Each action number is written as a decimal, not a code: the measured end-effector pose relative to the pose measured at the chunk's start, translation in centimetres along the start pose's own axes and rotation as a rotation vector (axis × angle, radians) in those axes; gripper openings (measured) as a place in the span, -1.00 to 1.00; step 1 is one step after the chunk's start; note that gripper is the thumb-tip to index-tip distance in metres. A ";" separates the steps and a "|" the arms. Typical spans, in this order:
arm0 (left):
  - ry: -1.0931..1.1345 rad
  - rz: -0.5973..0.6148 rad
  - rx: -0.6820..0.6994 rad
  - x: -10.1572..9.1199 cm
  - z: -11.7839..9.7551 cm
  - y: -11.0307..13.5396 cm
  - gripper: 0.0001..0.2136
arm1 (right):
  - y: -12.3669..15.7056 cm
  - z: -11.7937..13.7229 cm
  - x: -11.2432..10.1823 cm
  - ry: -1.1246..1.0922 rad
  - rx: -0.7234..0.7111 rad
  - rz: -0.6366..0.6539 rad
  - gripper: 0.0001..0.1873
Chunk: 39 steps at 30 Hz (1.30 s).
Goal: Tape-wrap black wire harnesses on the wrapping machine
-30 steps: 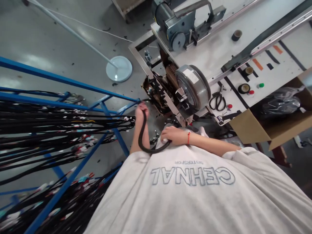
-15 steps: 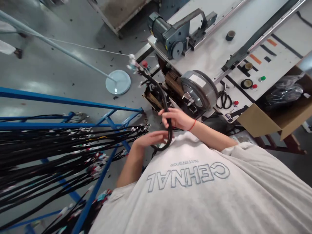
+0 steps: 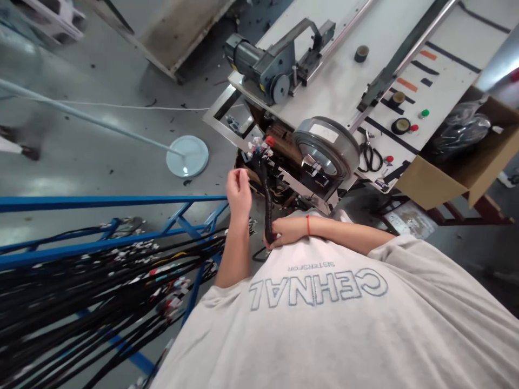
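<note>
My right hand [image 3: 286, 232] is closed round the lower part of a black corrugated wire harness [image 3: 267, 194], held against my chest. The harness stands upright, and its end carries a cluster of white and red connectors [image 3: 261, 147] in front of the taping machine's round grey wheel [image 3: 326, 146]. My left hand [image 3: 238, 189] is raised just left of the harness, a little apart from it. Its fingers are curled, and I cannot see whether anything is in them.
A blue metal rack [image 3: 101, 202] at the left carries several black harnesses [image 3: 81, 286]. The white bench holds a motor [image 3: 259, 59], scissors [image 3: 368, 156] and tape rolls [image 3: 400, 126]. A cardboard box [image 3: 454, 178] hangs at its near edge. A white round stand base [image 3: 187, 156] sits on the floor.
My right hand has dropped to my chest and the looped harness has straightened upright. My left hand has left the harness and risen beside it. The view has shifted.
</note>
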State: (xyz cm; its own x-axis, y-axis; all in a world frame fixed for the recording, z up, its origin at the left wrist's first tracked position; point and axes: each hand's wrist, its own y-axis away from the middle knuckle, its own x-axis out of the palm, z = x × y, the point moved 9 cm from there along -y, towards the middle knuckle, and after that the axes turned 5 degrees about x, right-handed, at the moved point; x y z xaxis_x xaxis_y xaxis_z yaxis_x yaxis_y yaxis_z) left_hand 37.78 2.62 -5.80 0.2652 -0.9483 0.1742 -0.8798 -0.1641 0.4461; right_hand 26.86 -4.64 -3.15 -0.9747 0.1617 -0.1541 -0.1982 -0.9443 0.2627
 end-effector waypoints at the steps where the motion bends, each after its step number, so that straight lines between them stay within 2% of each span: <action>1: 0.030 -0.014 -0.057 -0.4 0.7 0.2 -0.65 | 0.0 0.0 -0.2 0.046 0.019 -0.015 -0.88; 3: 0.172 0.039 -0.218 0.4 2.2 0.8 -0.57 | -0.3 0.0 -0.4 0.126 0.054 -0.050 -0.89; 5: 0.303 0.157 -0.306 2.7 2.5 1.3 -0.57 | -0.9 -0.4 -0.6 0.229 0.098 -0.113 -0.92; 6: 0.351 0.210 -0.289 3.7 2.1 1.4 -0.59 | -1.2 -0.7 -0.8 0.292 0.120 -0.159 -0.87; 8: 0.386 0.302 -0.165 5.3 0.3 1.4 -0.67 | -1.3 -1.2 -1.6 0.403 0.169 -0.237 -0.75; 10: 0.335 0.395 -0.021 6.0 -1.7 2.0 -0.71 | -0.5 -1.5 -2.6 0.388 0.169 -0.251 -0.78; 12: 0.221 0.518 0.023 6.6 -2.7 3.5 -0.67 | 1.6 -1.1 -4.3 0.179 0.098 -0.238 -0.86; 14: 0.073 0.663 0.002 7.5 -2.7 5.5 -0.65 | 4.8 0.3 -7.1 -0.149 -0.047 -0.274 -0.66; 16: -0.128 0.808 -0.015 9.1 -2.2 7.6 -0.66 | 8.3 1.6 -10.3 -0.468 -0.188 -0.375 -0.52; 18: -0.338 0.892 0.024 10.9 -2.0 8.6 -0.68 | 11.1 2.4 -12.7 -0.711 -0.306 -0.498 -0.53; 20: -0.462 0.970 0.045 12.8 -1.8 9.0 -0.67 | 12.5 2.5 -13.7 -0.882 -0.391 -0.587 -0.56; 21: -0.465 1.050 0.014 13.8 -1.5 9.4 -0.65 | 12.8 2.3 -13.8 -0.948 -0.422 -0.605 -0.54; 22: -0.444 1.173 -0.065 14.6 -0.8 10.2 -0.62 | 12.7 2.1 -13.6 -1.004 -0.447 -0.600 -0.51; 24: -0.350 1.452 -0.310 15.4 0.9 12.7 -0.54 | 12.5 1.5 -13.3 -1.100 -0.505 -0.548 -0.44; 25: -0.289 1.545 -0.429 15.4 1.8 13.9 -0.50 | 12.6 1.4 -13.3 -1.135 -0.560 -0.510 -0.40; 26: -0.224 1.580 -0.519 15.5 2.6 14.7 -0.48 | 13.1 1.6 -13.5 -1.156 -0.629 -0.476 -0.35; 28: -0.091 1.545 -0.609 16.1 4.3 15.7 -0.48 | 14.9 2.0 -14.3 -1.157 -0.733 -0.483 -0.29; 29: -0.037 1.505 -0.616 16.7 5.0 15.9 -0.49 | 16.1 2.1 -14.8 -1.145 -0.736 -0.542 -0.28; 31: 0.003 1.426 -0.563 18.0 5.9 15.8 -0.51 | 18.4 1.8 -15.5 -1.115 -0.615 -0.768 -0.32; 33: -0.071 1.310 -0.382 19.2 5.9 14.4 -0.55 | 20.8 1.3 -15.8 -1.067 -0.441 -1.091 -0.38; 36: -0.345 1.049 0.056 19.5 3.9 11.0 -0.65 | 23.9 1.4 -15.3 -0.934 -0.344 -1.569 -0.47; 38: -0.522 0.944 0.267 18.8 2.7 10.1 -0.72 | 24.8 1.4 -15.1 -0.876 -0.364 -1.732 -0.55; 39: -0.584 0.942 0.315 18.3 2.6 10.1 -0.74 | 25.2 1.1 -15.1 -0.890 -0.380 -1.770 -0.61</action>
State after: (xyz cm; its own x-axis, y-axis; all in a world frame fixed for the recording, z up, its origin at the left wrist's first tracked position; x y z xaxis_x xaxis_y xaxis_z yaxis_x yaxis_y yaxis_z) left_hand 32.71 -17.15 -0.40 -0.7002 -0.6985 -0.1478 -0.7133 0.6935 0.1012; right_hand 36.53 -30.56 6.83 0.4389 0.7553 0.4867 -0.8968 0.4016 0.1854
